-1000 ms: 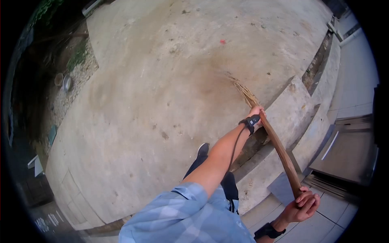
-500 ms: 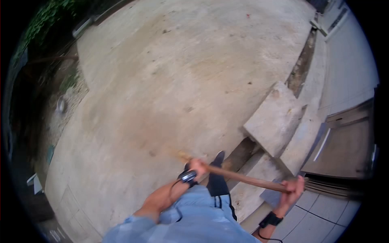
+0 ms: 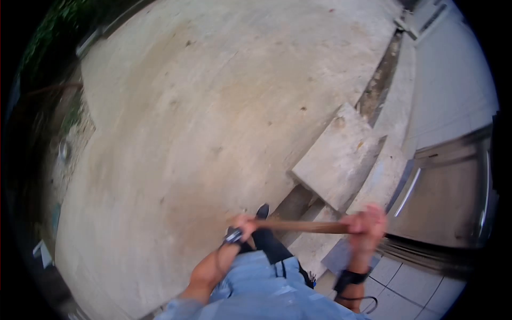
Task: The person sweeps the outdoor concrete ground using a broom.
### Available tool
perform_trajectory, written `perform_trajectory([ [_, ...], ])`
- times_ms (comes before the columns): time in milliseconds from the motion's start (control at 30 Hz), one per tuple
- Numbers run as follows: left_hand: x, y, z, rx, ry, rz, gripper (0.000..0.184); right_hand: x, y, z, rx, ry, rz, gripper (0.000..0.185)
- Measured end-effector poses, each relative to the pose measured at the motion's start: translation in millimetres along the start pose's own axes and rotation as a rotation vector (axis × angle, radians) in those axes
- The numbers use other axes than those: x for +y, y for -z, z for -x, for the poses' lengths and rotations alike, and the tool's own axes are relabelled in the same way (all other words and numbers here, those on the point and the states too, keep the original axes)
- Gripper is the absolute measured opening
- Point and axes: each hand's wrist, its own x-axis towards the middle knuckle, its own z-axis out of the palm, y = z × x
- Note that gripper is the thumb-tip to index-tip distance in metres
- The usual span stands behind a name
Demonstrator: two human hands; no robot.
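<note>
A wooden handle (image 3: pixel 304 226) lies almost level across the front of my body. My left hand (image 3: pixel 245 226) is wrapped round its left part, near my shoe, and wears a dark wrist device. Round the right end of the handle my right hand (image 3: pixel 367 221) is closed, blurred by motion, with a black band on the wrist. The bristle end of the broom is hidden or smeared near my left hand.
Concrete ground (image 3: pixel 213 122) spreads ahead. A concrete slab (image 3: pixel 338 154) bridges a gutter (image 3: pixel 378 88) on the right. Beyond it are a brown door panel (image 3: pixel 440 194) and white floor tiles (image 3: pixel 408 282). Plants (image 3: pixel 53 34) and rubble edge the left.
The broom has swung from pointing up and forward to lying crosswise near my body. My left hand has drawn back and left; my right hand has moved up and slightly left. The view has shifted.
</note>
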Motion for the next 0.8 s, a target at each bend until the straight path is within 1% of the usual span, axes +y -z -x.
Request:
perform_trajectory([
  [33, -25.8, -43.3, -26.8, -0.089, -0.006, 0.047, 0.01, -31.7, 17.6, -1.5, 0.055, 0.124, 0.125, 0.022],
  [67, -50.9, -87.8, -52.6, -0.18, -0.008, 0.095, 0.007, -59.8, 47.3, -5.4, -0.018, 0.234, 0.243, 0.021],
  [100, -76.9, -130.5, -80.3, -0.27, -0.005, 0.142, 0.01, -84.4, 59.7, -0.3, -0.056, 0.27, 0.17, 0.019],
  [133, -135.4, -124.6, -179.0, -0.239, 0.077, 0.434, 0.012, -108.9, 71.7, 4.6, -0.097, 0.304, 0.097, 0.017],
  [167, -133.3, -148.5, -199.7, -0.239, 0.051, 0.44, 0.012, -108.3, 70.9, 14.5, 0.157, 0.381, 0.168, 0.017],
  [200, -124.2, -188.5, -210.0, -0.227, 0.138, 0.362, 0.013, -101.1, 41.7, 26.9, 0.191, 0.481, 0.316, 0.018],
  [267, -77.0, -275.8, -215.3, -0.217, 0.308, 0.184, 0.016, -75.6, 40.5, 44.1, 0.053, 0.577, 0.326, 0.018],
  [333, -42.3, -327.5, -176.0, -0.111, 0.195, 0.147, 0.014, -59.8, 41.6, 52.6, 0.039, 0.672, 0.335, 0.017],
  [367, -35.1, -340.2, -164.4, -0.155, 0.178, 0.102, 0.011, -62.7, 58.8, 53.5, 0.09, 0.689, 0.344, 0.017],
  [400, -38.7, -349.9, -155.9, -0.156, 0.173, 0.098, 0.011, -68.6, 77.2, 48.9, 0.191, 0.71, 0.267, 0.017],
  [467, -40.0, -363.5, -139.2, 0.05, 0.012, -0.117, 0.007, -86.7, 113.4, 37.0, 0.341, 0.652, 0.187, 0.018],
  [500, -50.3, -354.0, -142.8, 0.099, -0.027, -0.064, 0.007, -92.9, 136.4, 28.8, 0.327, 0.587, 0.109, 0.019],
  [533, -52.2, -343.1, -129.6, 0.129, -0.081, 0.001, 0.008, -92.1, 150.5, 21.9, 0.354, 0.563, 0.105, 0.02],
  [567, -51.2, -328.3, -119.5, 0.185, -0.126, 0.039, 0.009, -85.9, 174.2, 13.0, 0.325, 0.525, 0.051, 0.021],
  [600, -44.5, -311.0, -102.3, 0.211, -0.113, 0.096, 0.008, -74.6, 191.4, 5.8, 0.299, 0.485, 0.004, 0.021],
  [633, -40.1, -286.9, -95.9, 0.313, -0.139, 0.068, 0.01, -63.1, 190.1, 0.1, 0.229, 0.409, -0.028, 0.022],
  [667, -50.3, -226.5, -133.8, 0.238, -0.098, 0.207, 0.013, -46.4, 194.1, -5.7, 0.247, 0.342, -0.054, 0.022],
  [700, -31.3, -208.3, -96.6, 0.195, -0.102, 0.289, 0.015, -29.2, 186.0, -10.7, 0.187, 0.28, -0.084, 0.017],
  [733, -22.3, -169.4, -93.0, 0.218, -0.128, 0.368, 0.015, -10.6, 171.9, -17.3, 0.12, 0.217, -0.113, 0.013],
  [767, -17.8, -114.2, -104.1, 0.243, -0.152, 0.45, 0.016, 9.3, 155.7, -22.8, 0.038, 0.131, -0.16, 0.013],
  [800, -12.5, -54.9, -116.7, 0.348, -0.363, 0.415, 0.015, 27.9, 137.5, -24.3, -0.042, 0.043, -0.201, 0.013],
])
